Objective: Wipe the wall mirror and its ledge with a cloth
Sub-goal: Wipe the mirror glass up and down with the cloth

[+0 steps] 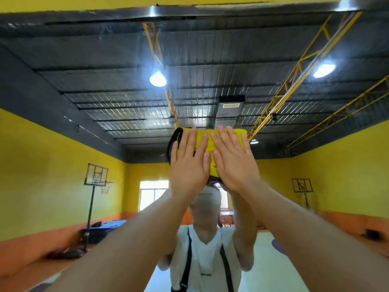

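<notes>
The wall mirror (294, 186) fills nearly the whole view and reflects a gym hall. A folded yellow cloth (207, 137) lies flat against the glass, high up near the middle. My left hand (188, 163) presses on the cloth's left part with straight fingers. My right hand (233, 159) presses on its right part, fingers straight too, and the two thumbs touch. Both arms reach up from the bottom corners. The mirror's top edge (189, 12) shows as a dark strip under a yellow wall. No ledge is in view.
In the glass I see my own reflection (206, 245) in a white shirt with dark straps, directly behind my arms. Reflected basketball hoops (97, 175), ceiling lamps (157, 79) and yellow trusses lie around it.
</notes>
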`<action>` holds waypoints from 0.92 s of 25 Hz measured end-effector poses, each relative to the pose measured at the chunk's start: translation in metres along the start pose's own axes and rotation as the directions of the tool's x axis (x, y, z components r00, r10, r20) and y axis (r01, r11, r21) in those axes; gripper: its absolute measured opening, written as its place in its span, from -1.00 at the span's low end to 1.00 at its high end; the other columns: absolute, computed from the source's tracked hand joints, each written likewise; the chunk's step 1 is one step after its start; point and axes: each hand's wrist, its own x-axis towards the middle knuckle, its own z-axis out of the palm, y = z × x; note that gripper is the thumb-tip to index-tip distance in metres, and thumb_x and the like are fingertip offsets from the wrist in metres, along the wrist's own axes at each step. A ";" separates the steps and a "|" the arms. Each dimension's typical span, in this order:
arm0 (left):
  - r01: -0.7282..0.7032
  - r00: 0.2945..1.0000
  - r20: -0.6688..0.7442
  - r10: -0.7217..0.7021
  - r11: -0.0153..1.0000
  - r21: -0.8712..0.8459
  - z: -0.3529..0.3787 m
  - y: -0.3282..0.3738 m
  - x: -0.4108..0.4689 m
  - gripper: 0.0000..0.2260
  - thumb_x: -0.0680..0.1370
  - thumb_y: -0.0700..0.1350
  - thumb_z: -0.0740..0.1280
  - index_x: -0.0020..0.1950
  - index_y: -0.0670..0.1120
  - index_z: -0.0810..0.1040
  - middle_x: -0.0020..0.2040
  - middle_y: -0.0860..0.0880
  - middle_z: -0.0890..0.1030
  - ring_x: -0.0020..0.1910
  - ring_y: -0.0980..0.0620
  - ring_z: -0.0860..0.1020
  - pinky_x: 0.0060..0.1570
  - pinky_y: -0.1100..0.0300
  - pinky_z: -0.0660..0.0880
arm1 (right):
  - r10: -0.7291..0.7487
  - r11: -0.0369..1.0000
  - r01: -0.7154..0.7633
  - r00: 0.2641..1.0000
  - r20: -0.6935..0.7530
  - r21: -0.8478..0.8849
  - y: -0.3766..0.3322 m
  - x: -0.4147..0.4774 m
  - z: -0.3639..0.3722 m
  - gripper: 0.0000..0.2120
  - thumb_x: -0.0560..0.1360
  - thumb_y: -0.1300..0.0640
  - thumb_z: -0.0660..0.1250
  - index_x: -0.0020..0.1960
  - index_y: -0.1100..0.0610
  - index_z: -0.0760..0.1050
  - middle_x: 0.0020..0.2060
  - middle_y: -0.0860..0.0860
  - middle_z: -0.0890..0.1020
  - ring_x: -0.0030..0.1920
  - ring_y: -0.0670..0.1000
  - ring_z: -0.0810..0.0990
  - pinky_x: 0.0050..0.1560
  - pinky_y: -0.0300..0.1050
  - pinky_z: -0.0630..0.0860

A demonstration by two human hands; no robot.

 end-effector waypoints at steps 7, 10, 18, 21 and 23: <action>-0.038 0.999 -0.032 0.040 0.997 0.065 0.004 0.010 -0.068 -0.53 0.74 0.06 0.03 0.65 0.01 0.21 0.67 -0.07 0.13 0.67 -0.07 0.02 0.60 -0.15 0.05 | -0.057 0.993 0.046 0.994 -0.097 -0.107 -0.002 -0.069 0.018 -0.49 0.72 -0.05 -0.04 0.65 0.02 0.12 0.65 0.01 0.10 0.65 0.03 -0.03 0.63 0.19 -0.05; -0.069 0.997 -0.028 0.071 0.995 0.076 0.004 0.016 -0.100 -0.53 0.75 0.06 0.00 0.65 0.00 0.21 0.67 -0.09 0.13 0.66 -0.09 0.03 0.60 -0.16 0.07 | -0.061 0.993 0.048 0.990 -0.123 -0.107 -0.006 -0.103 0.025 -0.48 0.70 -0.01 0.01 0.64 0.04 0.16 0.65 0.03 0.13 0.65 0.05 0.01 0.61 0.23 0.03; -0.060 0.998 0.038 0.058 0.998 0.032 0.000 0.036 -0.189 -0.54 0.75 0.04 0.05 0.65 -0.03 0.22 0.65 -0.14 0.17 0.65 -0.15 0.10 0.54 -0.25 0.17 | -0.063 0.994 0.056 0.995 -0.079 -0.089 -0.017 -0.194 0.036 -0.49 0.72 0.00 0.04 0.64 0.07 0.16 0.64 0.07 0.14 0.64 0.12 0.06 0.60 0.28 0.06; -0.058 0.994 0.098 0.057 0.998 0.006 -0.004 0.042 -0.227 -0.53 0.75 0.06 0.02 0.65 -0.03 0.21 0.66 -0.14 0.16 0.65 -0.15 0.09 0.57 -0.22 0.12 | -0.028 0.997 0.025 0.999 -0.043 -0.067 -0.027 -0.235 0.040 -0.49 0.72 0.00 0.03 0.65 0.08 0.14 0.64 0.09 0.15 0.64 0.13 0.06 0.60 0.29 0.05; -0.055 0.991 0.123 0.055 0.998 -0.008 -0.005 0.045 -0.251 -0.53 0.75 0.07 0.02 0.65 -0.02 0.21 0.65 -0.14 0.17 0.65 -0.15 0.10 0.59 -0.20 0.09 | -0.006 0.999 0.004 1.000 -0.029 -0.050 -0.034 -0.260 0.043 -0.49 0.72 0.01 0.06 0.64 0.10 0.15 0.63 0.09 0.16 0.64 0.13 0.07 0.60 0.29 0.04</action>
